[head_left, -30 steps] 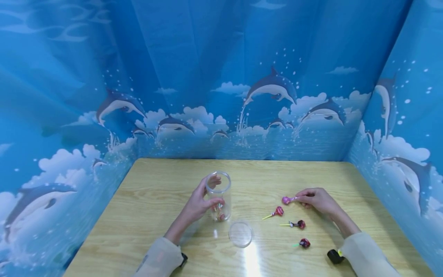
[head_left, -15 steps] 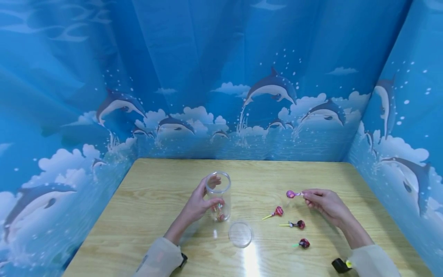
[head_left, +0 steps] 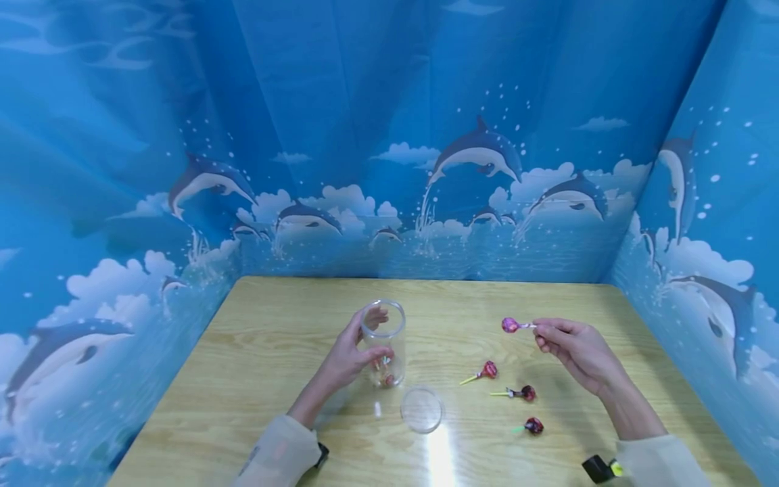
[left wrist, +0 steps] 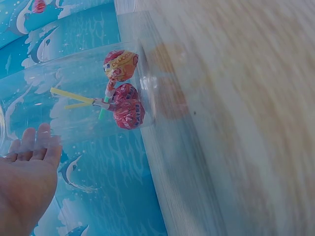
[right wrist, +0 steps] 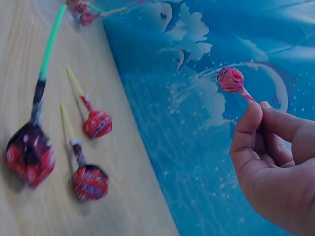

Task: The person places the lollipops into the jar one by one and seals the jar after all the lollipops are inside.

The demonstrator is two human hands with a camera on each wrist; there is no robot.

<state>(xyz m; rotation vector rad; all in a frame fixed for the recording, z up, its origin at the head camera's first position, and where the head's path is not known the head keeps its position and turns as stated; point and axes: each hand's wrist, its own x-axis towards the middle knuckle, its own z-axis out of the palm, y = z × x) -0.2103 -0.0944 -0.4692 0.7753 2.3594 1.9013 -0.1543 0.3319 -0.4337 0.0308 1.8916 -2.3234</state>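
Observation:
My left hand (head_left: pixel 351 352) holds a clear, lidless jar (head_left: pixel 397 345) upright on the table, thumb and fingers around its side. Inside, several wrapped lollipops (left wrist: pixel 129 106) with yellow and green sticks lie at the bottom, plain in the left wrist view. To the right, my right hand (head_left: pixel 575 348) pinches the stick of a pink lollipop (head_left: pixel 510 325) between thumb and forefinger, raised over the table. Its candy end points left, toward the jar. In the right wrist view the pink wrapper (right wrist: pixel 230 79) shows above the fingertips.
Between the hands lie a red lollipop (head_left: pixel 489 370), a dark red one with a yellow stick (head_left: pixel 527 393) and another with a green stick (head_left: pixel 533 425). A round clear lid (head_left: pixel 422 410) rests in front of the jar. Dolphin-print curtains (head_left: pixel 389 135) enclose the wooden table (head_left: pixel 262 338).
My right hand has lifted the pink lollipop up off the table, shifting slightly right and then upward. My left hand and the jar have stayed in place.

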